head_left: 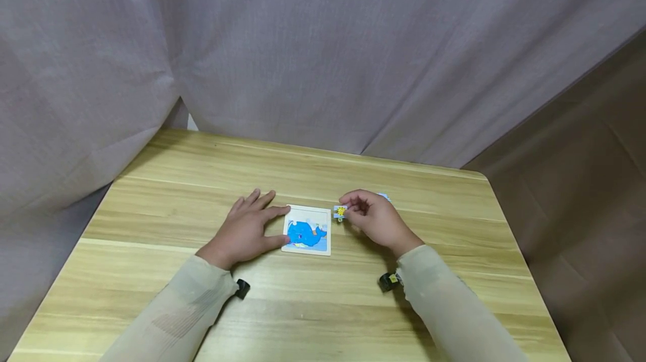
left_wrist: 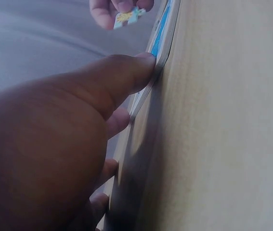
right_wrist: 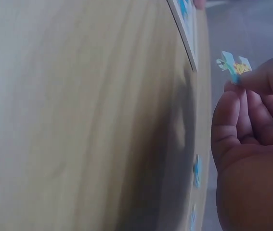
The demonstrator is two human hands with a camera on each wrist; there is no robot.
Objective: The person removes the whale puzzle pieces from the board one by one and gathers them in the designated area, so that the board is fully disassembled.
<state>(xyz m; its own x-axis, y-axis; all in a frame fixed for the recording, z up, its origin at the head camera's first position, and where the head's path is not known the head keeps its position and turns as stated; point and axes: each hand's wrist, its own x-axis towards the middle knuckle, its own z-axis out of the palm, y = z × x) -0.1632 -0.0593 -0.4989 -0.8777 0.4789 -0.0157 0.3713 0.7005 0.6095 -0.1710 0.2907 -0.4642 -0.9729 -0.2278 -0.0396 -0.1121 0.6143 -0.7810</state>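
Observation:
A square jigsaw puzzle board (head_left: 305,253) with a pale frame and a blue whale picture lies on the table. My left hand (head_left: 248,233) rests at the board's left side, fingers spread, thumb and index fingertip on its edge. Just right of the board, my right hand (head_left: 375,217) pinches a puzzle piece (head_left: 340,212) between thumb and fingers. That piece shows a yellow sun on pale blue; in the right wrist view the puzzle piece (right_wrist: 235,66) is held up above the table. The upper strip of the board shows bare pale backing.
Another puzzle piece (head_left: 384,196) lies behind my right hand, mostly hidden by it. In the right wrist view two loose pieces show on the wooden table (head_left: 313,317), one a blue piece (right_wrist: 197,171). A grey curtain (head_left: 303,59) hangs along the table's far edge.

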